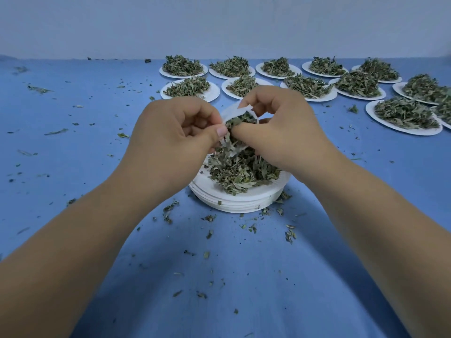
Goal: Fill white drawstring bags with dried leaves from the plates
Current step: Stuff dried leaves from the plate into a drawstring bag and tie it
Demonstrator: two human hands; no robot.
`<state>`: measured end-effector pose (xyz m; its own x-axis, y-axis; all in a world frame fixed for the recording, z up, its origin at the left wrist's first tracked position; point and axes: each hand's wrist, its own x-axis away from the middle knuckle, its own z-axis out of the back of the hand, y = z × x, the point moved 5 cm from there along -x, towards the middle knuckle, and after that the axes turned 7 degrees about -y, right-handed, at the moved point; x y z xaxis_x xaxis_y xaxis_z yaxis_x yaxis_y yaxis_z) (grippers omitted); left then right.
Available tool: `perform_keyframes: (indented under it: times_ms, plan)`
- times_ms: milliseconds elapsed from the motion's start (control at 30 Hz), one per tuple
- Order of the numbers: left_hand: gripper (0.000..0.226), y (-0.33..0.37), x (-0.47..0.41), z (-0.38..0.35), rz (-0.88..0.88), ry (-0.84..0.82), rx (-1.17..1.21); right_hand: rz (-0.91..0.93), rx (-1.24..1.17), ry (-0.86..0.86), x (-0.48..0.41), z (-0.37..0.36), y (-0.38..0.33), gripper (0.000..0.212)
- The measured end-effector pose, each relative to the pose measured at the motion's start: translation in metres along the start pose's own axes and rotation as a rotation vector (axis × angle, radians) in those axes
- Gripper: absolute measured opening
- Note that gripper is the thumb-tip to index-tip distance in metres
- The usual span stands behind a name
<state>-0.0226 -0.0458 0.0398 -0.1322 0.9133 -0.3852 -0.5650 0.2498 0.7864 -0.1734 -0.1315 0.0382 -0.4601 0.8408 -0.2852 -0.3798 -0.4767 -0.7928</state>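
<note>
Our white drawstring bag [234, 112] sits crumpled just above the stack of white plates [240, 203], greenish dried leaves [238, 170] heaped on top and poking out of it. More heaped plates [216, 91] sit in rows behind, rightward.

Blue table [73, 154], leaf-heaped plates [400, 130], plate stack [234, 203], scattered leaf crumbs [290, 235]

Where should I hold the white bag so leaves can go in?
Pinch the rim of the bag from the left, like the left hand: the cloth looks thin and floppy, so a held rim likely keeps its mouth open for leaves.
</note>
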Motion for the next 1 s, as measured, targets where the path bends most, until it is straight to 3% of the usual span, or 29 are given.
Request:
perform_keyframes:
  times_ms: [167, 267, 367, 500, 600, 800, 1000]
  plan:
    - [0.007, 0.008, 0.001, -0.002, 0.019, -0.060, 0.182, 0.129, 0.335, 0.044, -0.002, -0.004, -0.017, 0.016]
    - [0.012, 0.008, 0.001, -0.006, 0.036, -0.037, 0.141, 0.131, 0.431, 0.047, -0.006, -0.002, -0.021, 0.017]
    - [0.013, -0.003, -0.001, -0.001, 0.100, 0.054, 0.076, 0.096, 0.362, 0.025, -0.007, 0.004, -0.024, 0.020]
    - [0.005, -0.011, -0.002, 0.005, 0.141, 0.120, 0.071, 0.012, 0.245, -0.173, -0.004, 0.007, -0.023, 0.034]
    - [0.006, -0.011, -0.002, 0.004, 0.140, 0.111, 0.063, -0.031, 0.043, -0.273, 0.000, 0.006, -0.026, 0.027]
    - [0.005, -0.002, -0.001, 0.003, 0.065, 0.044, 0.110, 0.031, 0.278, -0.110, -0.010, -0.001, -0.025, 0.007]
    - [0.005, 0.008, 0.001, -0.001, 0.029, 0.039, 0.111, 0.072, 0.461, -0.020, -0.021, -0.010, -0.026, 0.019]
